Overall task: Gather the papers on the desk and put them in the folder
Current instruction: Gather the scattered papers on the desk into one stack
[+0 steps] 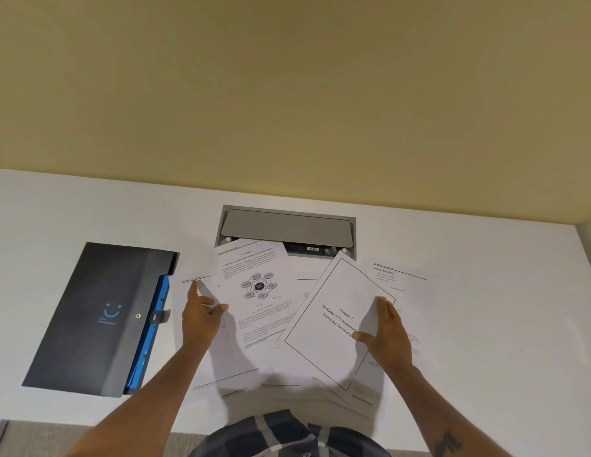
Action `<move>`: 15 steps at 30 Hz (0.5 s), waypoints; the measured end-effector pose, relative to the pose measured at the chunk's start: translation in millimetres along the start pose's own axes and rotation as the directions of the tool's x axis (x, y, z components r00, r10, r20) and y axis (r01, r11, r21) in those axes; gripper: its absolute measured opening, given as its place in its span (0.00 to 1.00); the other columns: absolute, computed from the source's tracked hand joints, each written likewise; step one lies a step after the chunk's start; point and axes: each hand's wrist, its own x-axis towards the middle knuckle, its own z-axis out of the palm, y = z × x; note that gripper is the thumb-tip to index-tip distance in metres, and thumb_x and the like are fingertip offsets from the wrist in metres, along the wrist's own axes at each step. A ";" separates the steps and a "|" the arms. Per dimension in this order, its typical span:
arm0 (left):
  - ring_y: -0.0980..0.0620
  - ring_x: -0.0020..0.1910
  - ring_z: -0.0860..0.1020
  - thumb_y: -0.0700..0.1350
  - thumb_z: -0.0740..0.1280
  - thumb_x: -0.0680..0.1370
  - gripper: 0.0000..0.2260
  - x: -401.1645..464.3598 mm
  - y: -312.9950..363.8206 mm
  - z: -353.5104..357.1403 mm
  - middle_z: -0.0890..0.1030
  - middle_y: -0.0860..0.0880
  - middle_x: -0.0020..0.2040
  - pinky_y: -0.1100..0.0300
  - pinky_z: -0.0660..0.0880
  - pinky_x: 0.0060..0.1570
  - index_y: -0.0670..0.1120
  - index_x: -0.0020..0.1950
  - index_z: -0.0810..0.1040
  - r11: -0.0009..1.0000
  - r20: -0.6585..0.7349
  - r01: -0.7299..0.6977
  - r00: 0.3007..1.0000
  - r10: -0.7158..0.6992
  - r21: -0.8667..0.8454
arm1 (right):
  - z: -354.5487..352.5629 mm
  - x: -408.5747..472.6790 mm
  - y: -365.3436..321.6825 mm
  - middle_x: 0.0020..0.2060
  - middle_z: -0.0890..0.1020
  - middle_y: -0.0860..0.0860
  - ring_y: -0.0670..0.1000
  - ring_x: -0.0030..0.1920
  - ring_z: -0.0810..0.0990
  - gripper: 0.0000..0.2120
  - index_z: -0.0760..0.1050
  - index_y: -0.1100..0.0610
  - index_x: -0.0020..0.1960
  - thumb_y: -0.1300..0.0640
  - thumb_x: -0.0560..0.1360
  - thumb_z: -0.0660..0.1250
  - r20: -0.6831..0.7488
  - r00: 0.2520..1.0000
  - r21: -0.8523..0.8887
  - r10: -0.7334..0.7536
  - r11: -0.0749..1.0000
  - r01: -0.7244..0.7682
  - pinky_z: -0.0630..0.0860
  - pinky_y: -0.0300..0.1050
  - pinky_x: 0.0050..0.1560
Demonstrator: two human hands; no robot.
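Lying scattered: several papers, one folder.

From my remote seat, much stays unreadable: the body text on the diagram sheet is too fine to read; the sheets beneath it and beneath the bordered title page show only edges and corners; the right hand covers the end of the title lines; the folder logo lettering blurs; both forearms and the checked shirt run off the near edge.
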 end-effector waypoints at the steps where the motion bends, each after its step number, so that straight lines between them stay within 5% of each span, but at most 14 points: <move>1: 0.36 0.58 0.82 0.43 0.79 0.73 0.41 -2.3 3.6 0.6 0.81 0.37 0.60 0.46 0.80 0.56 0.43 0.81 0.61 1.000 -0.002 0.014 1.000 -0.014 -0.010 | -0.6 -1.4 -1.3 0.82 0.62 0.52 0.55 0.81 0.61 0.55 0.53 0.55 0.84 0.42 0.68 0.80 -0.007 1.000 0.007 -0.001 1.000 0.001 0.73 0.55 0.72; 6: 0.36 0.71 0.72 0.57 0.81 0.68 0.45 1.6 16.0 0.9 0.73 0.39 0.73 0.36 0.75 0.64 0.46 0.78 0.65 0.961 -0.011 -0.058 0.998 0.064 0.271 | -14.5 2.8 1.9 0.64 0.83 0.53 0.58 0.67 0.77 0.50 0.65 0.55 0.79 0.44 0.64 0.84 -0.208 0.976 0.133 0.068 0.990 -0.041 0.78 0.56 0.62; 11: 0.36 0.81 0.61 0.62 0.82 0.63 0.57 35.8 21.9 -6.8 0.62 0.41 0.82 0.36 0.65 0.74 0.45 0.83 0.55 0.904 0.112 -0.182 0.982 0.150 0.388 | -25.5 16.6 11.0 0.78 0.65 0.56 0.60 0.78 0.61 0.68 0.49 0.58 0.83 0.40 0.57 0.86 -0.073 0.993 0.073 0.094 0.993 -0.089 0.73 0.61 0.70; 15: 0.39 0.82 0.56 0.57 0.84 0.63 0.60 47.5 37.0 -12.2 0.57 0.41 0.83 0.40 0.60 0.77 0.41 0.83 0.50 0.867 0.207 -0.278 0.956 0.208 0.414 | -23.0 24.7 12.6 0.76 0.66 0.58 0.61 0.75 0.62 0.71 0.47 0.58 0.84 0.45 0.56 0.88 -0.048 0.997 0.067 0.061 0.996 -0.058 0.71 0.58 0.71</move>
